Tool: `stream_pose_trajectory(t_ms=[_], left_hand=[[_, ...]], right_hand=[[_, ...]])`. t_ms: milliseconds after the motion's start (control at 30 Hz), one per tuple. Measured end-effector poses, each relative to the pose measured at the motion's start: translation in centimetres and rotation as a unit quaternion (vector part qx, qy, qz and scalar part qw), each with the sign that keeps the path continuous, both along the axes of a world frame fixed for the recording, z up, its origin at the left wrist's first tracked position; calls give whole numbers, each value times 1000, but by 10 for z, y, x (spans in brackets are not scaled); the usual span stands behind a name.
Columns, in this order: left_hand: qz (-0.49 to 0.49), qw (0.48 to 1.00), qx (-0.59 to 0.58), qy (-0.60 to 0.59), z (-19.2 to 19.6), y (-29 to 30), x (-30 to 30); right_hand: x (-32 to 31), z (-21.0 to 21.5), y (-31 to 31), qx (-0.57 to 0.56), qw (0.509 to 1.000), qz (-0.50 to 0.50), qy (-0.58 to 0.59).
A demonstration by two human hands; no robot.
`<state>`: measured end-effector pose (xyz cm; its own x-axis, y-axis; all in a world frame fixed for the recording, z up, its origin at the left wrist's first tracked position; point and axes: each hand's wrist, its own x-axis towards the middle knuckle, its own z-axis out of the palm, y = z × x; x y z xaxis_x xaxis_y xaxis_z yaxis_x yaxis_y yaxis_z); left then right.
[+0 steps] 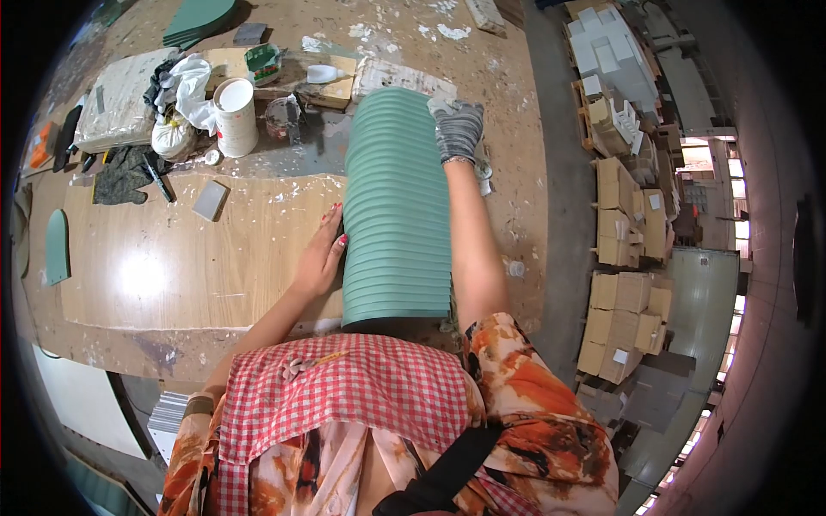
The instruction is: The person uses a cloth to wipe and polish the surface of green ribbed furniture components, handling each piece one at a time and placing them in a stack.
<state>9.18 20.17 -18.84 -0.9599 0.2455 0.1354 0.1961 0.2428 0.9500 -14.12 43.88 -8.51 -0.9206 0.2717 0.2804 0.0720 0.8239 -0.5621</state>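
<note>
A long row of green round-topped panels (pixel 397 206), packed closely together so their edges look like ribs, runs away from me across the workbench. My left hand (pixel 320 254), bare with red nails, rests against the row's left side with its fingers stretched out. On the far right side, my right hand (pixel 459 133) wears a grey knitted glove and presses against the far panels. Its fingers are bent around something whitish at their tips, perhaps a pad or cloth; I cannot make out which.
A white tub (pixel 235 118), a tied white bag (pixel 174 138), a dark glove (pixel 122 175), a marker (pixel 159 176) and a grey block (pixel 211 200) lie to the left. One green panel (pixel 57 247) is farther left. Cardboard boxes (pixel 621 318) stand beyond the bench's right edge.
</note>
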Motion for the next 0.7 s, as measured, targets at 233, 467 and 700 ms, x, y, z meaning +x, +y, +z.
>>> stream_pose_trajectory(t_ms=[233, 467, 700], left_hand=[[3, 1000, 9, 11, 0, 4, 0], [1, 1000, 4, 1, 3, 7, 2], [-18, 1000, 14, 15, 10, 17, -4]], right_hand=[[-21, -17, -40, 51, 997, 24, 48], [-21, -3, -107, 279, 947, 158, -21], [-35, -4, -94, 345, 915, 172, -121]])
